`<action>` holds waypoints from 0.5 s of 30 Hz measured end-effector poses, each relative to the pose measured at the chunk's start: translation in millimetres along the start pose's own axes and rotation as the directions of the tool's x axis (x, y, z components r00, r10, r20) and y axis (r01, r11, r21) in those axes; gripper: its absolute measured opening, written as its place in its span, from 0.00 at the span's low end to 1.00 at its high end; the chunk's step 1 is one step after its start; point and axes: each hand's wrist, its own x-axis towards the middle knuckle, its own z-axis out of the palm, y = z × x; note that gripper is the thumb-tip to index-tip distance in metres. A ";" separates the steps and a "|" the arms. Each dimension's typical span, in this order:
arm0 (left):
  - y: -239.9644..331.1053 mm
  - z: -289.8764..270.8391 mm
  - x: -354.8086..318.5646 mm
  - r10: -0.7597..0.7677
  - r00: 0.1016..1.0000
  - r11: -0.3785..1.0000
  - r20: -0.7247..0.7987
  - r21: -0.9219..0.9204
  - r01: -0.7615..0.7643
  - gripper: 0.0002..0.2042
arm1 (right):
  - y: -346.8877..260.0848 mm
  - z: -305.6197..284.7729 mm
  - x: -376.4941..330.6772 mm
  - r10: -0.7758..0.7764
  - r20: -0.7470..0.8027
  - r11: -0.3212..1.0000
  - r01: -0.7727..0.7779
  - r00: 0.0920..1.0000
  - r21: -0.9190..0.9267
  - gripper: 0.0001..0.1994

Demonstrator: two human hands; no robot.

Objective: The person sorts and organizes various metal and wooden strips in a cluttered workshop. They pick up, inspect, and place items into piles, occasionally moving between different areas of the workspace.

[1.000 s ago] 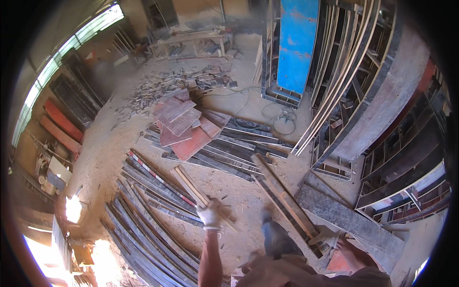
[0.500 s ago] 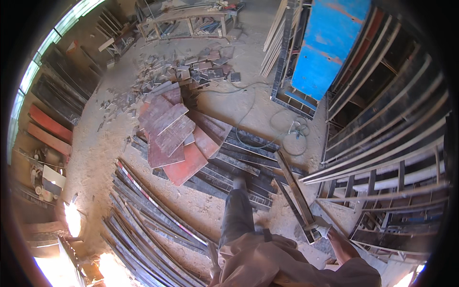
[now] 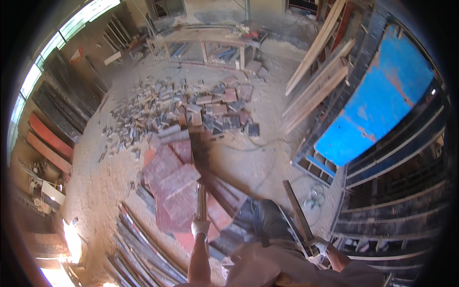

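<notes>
Overhead, blue panel (image 3: 380,103) leans right.

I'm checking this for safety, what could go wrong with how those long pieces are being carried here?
1. The left hand grips a long plank by its end; the far end swings over the stacked red boards and could snag or tip.
2. The right hand holds a dark strip close by the leg; it might strike it.
3. Scattered wood offcuts and a loose cable on the floor look like trip hazards.
</notes>
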 end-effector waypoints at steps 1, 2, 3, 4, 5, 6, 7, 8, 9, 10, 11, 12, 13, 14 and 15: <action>52.4 -13.2 42.2 -0.021 0.999 1.000 -0.048 0.012 0.022 0.22 | -29.8 -0.4 16.0 0.028 0.016 0.999 -0.028 0.999 0.032 0.17; 99.8 -26.0 80.0 0.024 0.996 0.999 -0.088 -0.033 -0.027 0.20 | -63.6 0.3 35.6 0.051 0.030 0.997 -0.052 0.998 0.057 0.17; 138.0 -31.8 113.1 0.065 0.990 0.994 -0.124 -0.073 -0.075 0.19 | -97.4 -1.6 51.9 0.072 0.036 0.994 -0.074 0.997 0.078 0.17; 162.3 -30.4 144.7 0.084 0.986 0.993 -0.144 -0.073 -0.095 0.18 | -129.3 -2.6 70.9 0.086 0.044 0.992 -0.090 0.995 0.090 0.17; 184.7 -28.4 176.4 0.101 0.981 0.991 -0.164 -0.072 -0.114 0.18 | -164.5 -2.8 93.6 0.090 0.045 0.991 -0.093 0.995 0.091 0.16; 204.2 -20.8 206.2 0.109 0.977 0.989 -0.183 -0.076 -0.124 0.18 | -201.2 -10.1 116.9 0.080 0.060 0.994 -0.084 0.995 0.072 0.13; 225.1 -7.1 227.5 0.085 0.982 0.993 -0.166 -0.062 -0.097 0.18 | -235.3 -18.9 137.4 0.064 0.070 0.996 -0.069 0.996 0.062 0.10; 244.5 10.6 247.3 0.053 0.995 0.997 -0.080 -0.046 -0.057 0.18 | -248.8 -51.5 176.4 0.134 0.143 0.982 -0.151 0.981 0.112 0.10; 225.8 28.8 275.7 -0.035 0.997 0.998 -0.065 0.042 0.038 0.20 | -290.1 -57.2 213.3 0.184 0.058 0.982 -0.186 0.981 0.029 0.13; 225.5 51.1 293.9 -0.095 0.995 0.993 0.020 0.077 0.094 0.22 | -339.3 -73.0 248.2 0.062 -0.005 0.981 -0.062 0.998 -0.185 0.14; 245.4 63.3 301.0 -0.103 0.991 0.990 0.080 0.103 0.095 0.25 | -360.8 -85.2 272.2 -0.090 -0.055 0.933 0.064 0.994 -0.355 0.15; 189.0 90.8 311.9 -0.184 0.974 0.972 0.135 0.175 0.159 0.26 | -403.2 -84.3 300.5 -0.005 -0.036 0.929 -0.009 0.999 -0.369 0.19; 155.8 110.6 319.9 -0.251 0.948 0.946 0.196 0.257 0.197 0.26 | -457.3 -74.1 317.9 -0.015 -0.015 0.926 0.009 1.000 -0.377 0.19; 163.5 131.5 317.1 -0.313 0.911 0.927 0.270 0.298 0.230 0.26 | -513.1 -68.3 324.3 -0.081 -0.014 0.926 0.070 0.997 -0.372 0.20; 185.6 142.0 321.4 -0.369 0.873 0.906 0.318 0.333 0.261 0.27 | -570.5 -61.3 326.1 -0.152 -0.017 0.921 0.136 0.988 -0.366 0.21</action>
